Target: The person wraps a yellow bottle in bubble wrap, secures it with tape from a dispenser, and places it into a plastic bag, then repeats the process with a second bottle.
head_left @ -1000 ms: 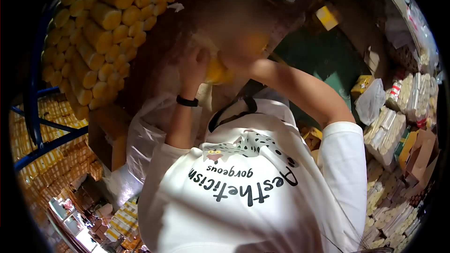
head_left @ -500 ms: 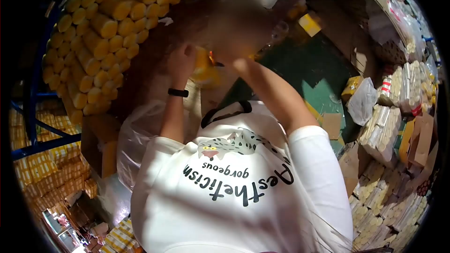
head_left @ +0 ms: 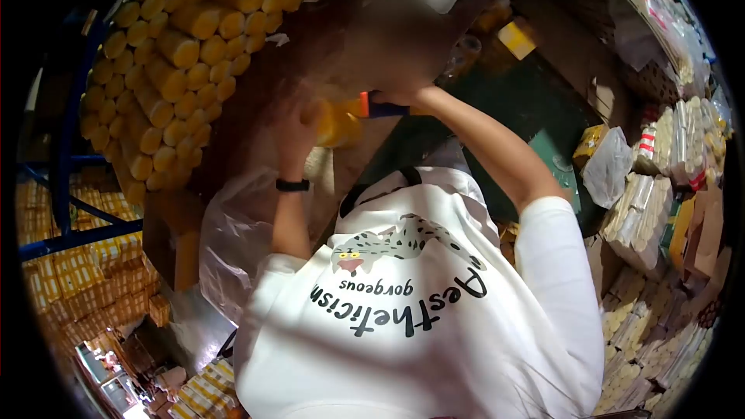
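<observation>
My left hand [head_left: 296, 128], with a black band at the wrist, is closed at the left side of a blurred yellow roll [head_left: 337, 124]. Its fingers curl against the roll's edge. My right hand [head_left: 405, 97] grips a dark blue tool with an orange end [head_left: 382, 105], its kind unclear; the orange end points at the roll. A blurred patch covers the area just above my right hand. Beneath the roll, a light brown surface [head_left: 322, 167] shows between my forearms.
Yellow-ended rolls [head_left: 174, 50] are stacked high at the upper left. A clear plastic bag [head_left: 233, 233] and an open cardboard box [head_left: 174, 237] stand by my left arm. A green surface [head_left: 535, 109] lies to the right, with wrapped bundles [head_left: 636, 213] beyond. Blue rack bars [head_left: 66, 128] rise at far left.
My right hand has moved slightly up and to the right, and the blue and orange tool now shows more fully. My left hand has lowered slightly and stays at the yellow roll.
</observation>
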`<action>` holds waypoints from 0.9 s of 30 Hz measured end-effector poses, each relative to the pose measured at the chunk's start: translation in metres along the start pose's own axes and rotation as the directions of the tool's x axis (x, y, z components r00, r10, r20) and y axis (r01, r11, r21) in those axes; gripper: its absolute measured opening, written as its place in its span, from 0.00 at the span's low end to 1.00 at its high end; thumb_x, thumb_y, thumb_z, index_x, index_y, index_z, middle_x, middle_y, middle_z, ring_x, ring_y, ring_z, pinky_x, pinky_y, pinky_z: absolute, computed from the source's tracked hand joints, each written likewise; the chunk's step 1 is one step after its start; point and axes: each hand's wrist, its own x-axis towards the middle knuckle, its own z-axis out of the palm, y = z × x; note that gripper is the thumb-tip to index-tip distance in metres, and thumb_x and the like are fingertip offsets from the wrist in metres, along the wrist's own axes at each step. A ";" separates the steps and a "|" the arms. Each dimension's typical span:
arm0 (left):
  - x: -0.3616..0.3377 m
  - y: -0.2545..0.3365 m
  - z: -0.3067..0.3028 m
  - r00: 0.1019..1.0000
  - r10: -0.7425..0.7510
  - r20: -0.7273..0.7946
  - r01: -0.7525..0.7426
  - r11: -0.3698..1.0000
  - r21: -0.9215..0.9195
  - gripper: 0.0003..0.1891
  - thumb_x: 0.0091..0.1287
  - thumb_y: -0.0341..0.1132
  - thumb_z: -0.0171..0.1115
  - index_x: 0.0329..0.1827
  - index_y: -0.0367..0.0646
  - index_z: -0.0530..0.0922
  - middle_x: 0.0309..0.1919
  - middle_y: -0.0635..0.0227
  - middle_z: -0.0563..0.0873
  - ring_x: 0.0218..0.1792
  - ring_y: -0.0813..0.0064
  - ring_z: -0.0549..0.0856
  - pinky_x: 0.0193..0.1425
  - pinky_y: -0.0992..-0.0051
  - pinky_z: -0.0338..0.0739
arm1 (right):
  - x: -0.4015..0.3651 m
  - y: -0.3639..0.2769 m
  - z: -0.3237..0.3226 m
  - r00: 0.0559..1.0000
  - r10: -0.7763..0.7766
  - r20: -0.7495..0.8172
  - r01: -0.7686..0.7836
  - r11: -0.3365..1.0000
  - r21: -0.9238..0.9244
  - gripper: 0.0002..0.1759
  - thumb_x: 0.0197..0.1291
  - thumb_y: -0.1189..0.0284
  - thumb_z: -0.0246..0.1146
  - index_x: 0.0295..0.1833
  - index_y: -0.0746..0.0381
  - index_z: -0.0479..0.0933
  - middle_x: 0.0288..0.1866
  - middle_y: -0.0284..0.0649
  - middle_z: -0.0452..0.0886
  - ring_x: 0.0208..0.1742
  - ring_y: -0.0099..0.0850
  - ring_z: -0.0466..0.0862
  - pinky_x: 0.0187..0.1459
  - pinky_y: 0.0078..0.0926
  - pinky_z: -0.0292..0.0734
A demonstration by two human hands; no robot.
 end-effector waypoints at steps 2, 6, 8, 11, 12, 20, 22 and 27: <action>-0.015 0.042 -0.018 0.998 0.013 0.057 -0.020 0.992 0.124 0.30 0.58 0.47 0.67 0.62 0.48 0.72 0.59 0.54 0.72 0.58 0.53 0.73 0.59 0.59 0.70 | -0.035 -0.008 -0.031 0.998 0.048 0.045 -0.048 0.999 -0.009 0.26 0.50 0.54 0.66 0.50 0.59 0.80 0.46 0.51 0.82 0.46 0.47 0.81 0.49 0.37 0.75; -0.020 0.051 -0.010 0.993 -0.004 0.118 0.005 1.000 -0.010 0.37 0.52 0.46 0.70 0.66 0.47 0.66 0.62 0.53 0.67 0.61 0.50 0.68 0.62 0.56 0.67 | -0.069 -0.012 -0.073 0.994 0.047 0.098 -0.047 0.999 0.001 0.28 0.52 0.50 0.64 0.55 0.56 0.78 0.48 0.48 0.82 0.47 0.44 0.82 0.48 0.36 0.76; -0.018 0.023 0.001 0.994 0.009 0.105 -0.003 0.998 -0.062 0.40 0.50 0.45 0.71 0.66 0.45 0.66 0.61 0.53 0.69 0.63 0.50 0.68 0.62 0.58 0.67 | -0.067 0.011 -0.089 0.978 0.097 0.185 -0.089 0.995 -0.049 0.32 0.54 0.49 0.63 0.55 0.63 0.77 0.48 0.51 0.82 0.47 0.44 0.81 0.49 0.35 0.76; -0.003 0.012 -0.010 0.980 -0.067 0.189 0.085 0.993 -0.087 0.39 0.50 0.42 0.71 0.66 0.46 0.66 0.61 0.55 0.67 0.61 0.54 0.69 0.62 0.60 0.68 | -0.093 -0.006 -0.147 0.978 0.166 0.130 -0.154 0.983 -0.096 0.36 0.52 0.39 0.62 0.30 0.68 0.82 0.20 0.45 0.80 0.19 0.31 0.81 0.24 0.24 0.77; 0.001 0.007 -0.013 0.976 -0.024 0.217 0.046 0.995 -0.094 0.39 0.50 0.41 0.72 0.66 0.46 0.66 0.61 0.55 0.68 0.61 0.54 0.69 0.62 0.61 0.68 | -0.097 -0.014 -0.163 0.966 0.194 0.171 -0.190 0.981 -0.045 0.38 0.49 0.37 0.63 0.30 0.69 0.82 0.22 0.46 0.81 0.20 0.30 0.82 0.24 0.24 0.77; 0.026 0.007 -0.022 0.927 0.169 0.333 -0.139 0.984 -0.111 0.37 0.47 0.38 0.72 0.63 0.47 0.68 0.61 0.62 0.69 0.60 0.57 0.71 0.61 0.64 0.70 | -0.117 -0.012 -0.166 0.891 0.324 0.318 -0.321 0.945 -0.063 0.38 0.53 0.39 0.61 0.31 0.71 0.82 0.20 0.46 0.80 0.20 0.31 0.82 0.25 0.23 0.78; 0.028 0.010 -0.023 0.920 0.166 0.355 -0.127 0.983 -0.132 0.37 0.46 0.38 0.72 0.62 0.47 0.69 0.61 0.62 0.70 0.60 0.57 0.71 0.61 0.64 0.69 | -0.127 -0.015 -0.165 0.918 0.310 0.249 -0.312 0.949 -0.030 0.37 0.53 0.40 0.61 0.29 0.70 0.82 0.20 0.45 0.80 0.19 0.31 0.81 0.24 0.23 0.77; 0.028 0.022 -0.016 0.924 0.192 0.330 -0.161 0.980 -0.119 0.36 0.43 0.40 0.72 0.61 0.48 0.72 0.61 0.61 0.71 0.63 0.55 0.69 0.63 0.59 0.67 | -0.106 -0.016 -0.114 0.966 0.241 0.099 -0.198 0.927 -0.319 0.31 0.55 0.45 0.61 0.32 0.67 0.82 0.26 0.51 0.82 0.28 0.43 0.84 0.31 0.37 0.80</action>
